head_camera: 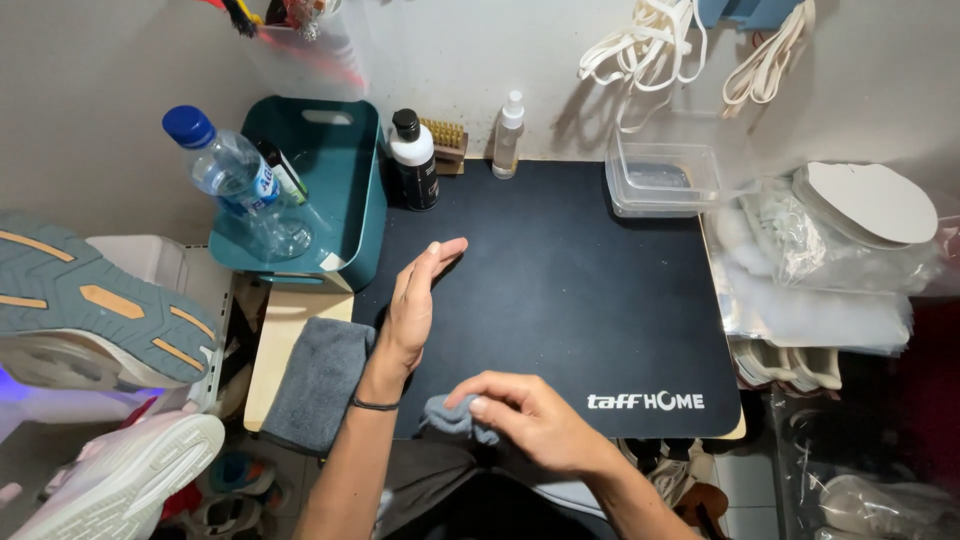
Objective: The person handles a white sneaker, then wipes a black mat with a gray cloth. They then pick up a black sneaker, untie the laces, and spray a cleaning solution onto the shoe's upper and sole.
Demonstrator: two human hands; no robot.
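My left hand [415, 300] is stretched out edge-on over the left part of the black mat [580, 280], fingers straight and together, holding nothing. My right hand [525, 415] is near the mat's front edge, its fingers pinched on a small crumpled grey cloth [450, 418]. A folded grey towel [318, 380] lies beside my left forearm, off the mat's left edge.
A teal bin [345, 200] holding a clear water bottle [235, 180] stands at the back left. A black-and-white bottle [414, 160], a wooden brush [447, 145] and a small spray bottle [508, 135] line the wall. A clear plastic tub [662, 180] sits back right. Shoes [95, 310] rest at left.
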